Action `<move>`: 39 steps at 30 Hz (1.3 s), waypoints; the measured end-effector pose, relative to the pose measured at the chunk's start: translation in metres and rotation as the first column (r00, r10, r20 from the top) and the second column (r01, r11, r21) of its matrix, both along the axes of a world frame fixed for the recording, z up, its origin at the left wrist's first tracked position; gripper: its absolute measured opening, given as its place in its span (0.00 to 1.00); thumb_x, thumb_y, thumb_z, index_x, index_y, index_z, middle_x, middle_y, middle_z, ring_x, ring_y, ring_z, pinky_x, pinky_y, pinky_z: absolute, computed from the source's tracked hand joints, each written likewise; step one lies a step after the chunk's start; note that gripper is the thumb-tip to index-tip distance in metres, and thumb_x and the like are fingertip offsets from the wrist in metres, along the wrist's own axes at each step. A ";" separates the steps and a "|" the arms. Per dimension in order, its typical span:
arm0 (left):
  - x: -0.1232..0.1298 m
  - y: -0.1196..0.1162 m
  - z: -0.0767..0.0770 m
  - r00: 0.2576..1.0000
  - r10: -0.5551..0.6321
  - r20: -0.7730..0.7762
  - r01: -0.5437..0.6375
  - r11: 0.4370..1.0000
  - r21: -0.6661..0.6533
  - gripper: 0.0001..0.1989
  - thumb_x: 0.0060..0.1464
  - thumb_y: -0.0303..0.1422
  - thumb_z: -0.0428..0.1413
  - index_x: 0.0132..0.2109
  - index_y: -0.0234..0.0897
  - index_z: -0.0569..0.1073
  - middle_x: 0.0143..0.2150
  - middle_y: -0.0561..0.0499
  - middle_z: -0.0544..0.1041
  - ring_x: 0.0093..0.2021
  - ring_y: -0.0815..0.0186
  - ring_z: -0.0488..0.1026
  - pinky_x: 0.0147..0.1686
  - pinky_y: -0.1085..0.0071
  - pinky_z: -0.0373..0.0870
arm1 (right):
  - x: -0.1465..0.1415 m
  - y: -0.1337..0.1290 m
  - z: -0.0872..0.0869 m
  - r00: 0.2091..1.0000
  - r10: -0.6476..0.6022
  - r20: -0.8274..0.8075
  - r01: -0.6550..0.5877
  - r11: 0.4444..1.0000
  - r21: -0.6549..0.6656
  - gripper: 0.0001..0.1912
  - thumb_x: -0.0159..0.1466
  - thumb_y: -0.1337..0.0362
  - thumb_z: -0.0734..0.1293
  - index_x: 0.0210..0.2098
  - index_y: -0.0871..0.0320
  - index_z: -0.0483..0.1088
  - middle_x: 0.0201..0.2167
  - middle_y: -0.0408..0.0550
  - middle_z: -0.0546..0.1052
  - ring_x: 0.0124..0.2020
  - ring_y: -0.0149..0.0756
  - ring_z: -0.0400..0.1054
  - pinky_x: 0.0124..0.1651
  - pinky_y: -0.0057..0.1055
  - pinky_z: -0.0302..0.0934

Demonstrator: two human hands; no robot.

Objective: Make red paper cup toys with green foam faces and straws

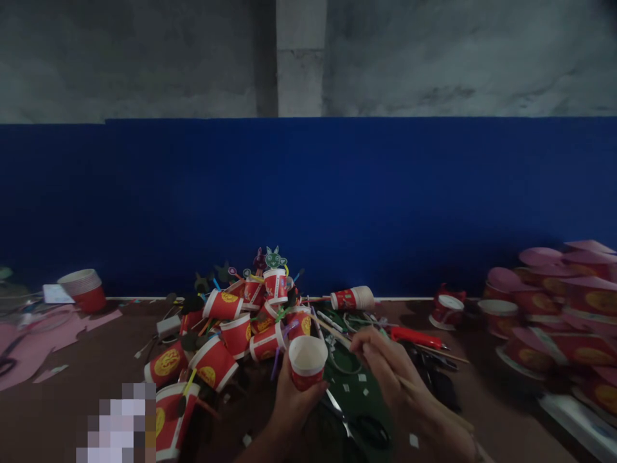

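My left hand (295, 405) is wrapped round a red paper cup (308, 376), its white inside facing up and toward me. To the right, my right hand (395, 373) is closed on a thin wooden stick (332, 330), whose tip points up and left past the cup's rim. The stick and the cup look apart. Beneath my hands lie a pair of black-handled scissors (369, 431) and dark green sheet material (359, 399) with small white scraps. Beyond the held cup is a heap of decorated red paper cups (236, 334) with straws and animal-face cutouts.
Stacked cups stand at the far left (84, 289), and another stack (351, 298) lies on its side at the back. A red glue gun (419, 337) lies right of centre. Cups with pink paper (544, 292) crowd the right, and pink sheets (53, 334) lie left. A blue panel (308, 193) closes the back.
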State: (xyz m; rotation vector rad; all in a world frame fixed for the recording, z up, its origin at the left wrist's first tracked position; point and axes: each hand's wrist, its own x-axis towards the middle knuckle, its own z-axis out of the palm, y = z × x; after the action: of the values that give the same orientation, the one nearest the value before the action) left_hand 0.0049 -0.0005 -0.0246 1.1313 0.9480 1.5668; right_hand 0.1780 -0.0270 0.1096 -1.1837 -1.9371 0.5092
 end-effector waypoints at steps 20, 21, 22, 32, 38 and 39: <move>0.002 -0.003 -0.002 0.998 -0.046 -0.044 0.047 0.999 0.025 0.28 0.37 0.34 0.66 0.46 0.33 0.68 0.38 0.46 0.77 0.36 0.61 0.73 0.38 0.68 0.70 | -0.023 -0.009 0.000 0.930 0.284 0.234 -0.325 0.931 0.163 0.10 0.62 0.71 0.51 0.27 0.56 0.59 0.23 0.41 0.66 0.24 0.31 0.59 0.27 0.26 0.53; 0.002 -0.003 -0.001 0.998 -0.052 -0.047 0.054 0.998 0.036 0.26 0.37 0.33 0.66 0.45 0.33 0.68 0.38 0.46 0.77 0.36 0.62 0.73 0.38 0.69 0.70 | -0.024 -0.009 0.000 0.928 0.293 0.230 -0.333 0.928 0.164 0.10 0.62 0.71 0.52 0.27 0.55 0.58 0.23 0.41 0.65 0.24 0.31 0.59 0.27 0.27 0.53; 0.002 -0.003 0.001 0.997 -0.060 -0.039 0.062 0.997 0.045 0.25 0.37 0.33 0.66 0.44 0.33 0.68 0.37 0.47 0.77 0.36 0.62 0.72 0.38 0.69 0.70 | -0.024 -0.009 0.001 0.927 0.300 0.226 -0.339 0.927 0.161 0.10 0.62 0.71 0.52 0.26 0.55 0.57 0.22 0.41 0.65 0.23 0.31 0.59 0.27 0.27 0.53; 0.007 -0.023 0.020 0.933 -0.335 -0.133 0.356 0.914 0.195 0.29 0.36 0.29 0.66 0.48 0.33 0.68 0.44 0.44 0.75 0.44 0.56 0.71 0.43 0.66 0.68 | -0.034 0.004 -0.015 0.900 0.299 0.316 -0.358 0.922 0.147 0.10 0.60 0.69 0.52 0.25 0.56 0.59 0.22 0.44 0.68 0.24 0.33 0.62 0.28 0.29 0.56; 0.007 -0.017 0.017 0.964 -0.262 -0.045 0.265 0.943 0.201 0.28 0.34 0.33 0.67 0.45 0.33 0.68 0.40 0.45 0.75 0.39 0.58 0.71 0.40 0.66 0.69 | -0.033 -0.005 -0.013 0.903 0.255 0.346 -0.365 0.880 0.305 0.05 0.60 0.69 0.58 0.33 0.57 0.64 0.25 0.44 0.71 0.24 0.31 0.62 0.27 0.27 0.54; 0.007 -0.015 0.016 0.964 -0.267 -0.016 0.265 0.946 0.187 0.30 0.34 0.34 0.68 0.46 0.33 0.68 0.40 0.45 0.75 0.39 0.59 0.71 0.40 0.66 0.69 | -0.032 -0.010 -0.012 0.908 0.241 0.342 -0.372 0.840 0.395 0.03 0.59 0.69 0.59 0.30 0.57 0.64 0.23 0.44 0.69 0.24 0.31 0.61 0.27 0.27 0.53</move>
State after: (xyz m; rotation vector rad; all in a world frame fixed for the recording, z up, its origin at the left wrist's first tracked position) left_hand 0.0115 -0.0159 -0.0085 1.3229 0.6190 1.4594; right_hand 0.1459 -0.0369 0.0973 -0.6649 -2.3458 0.0302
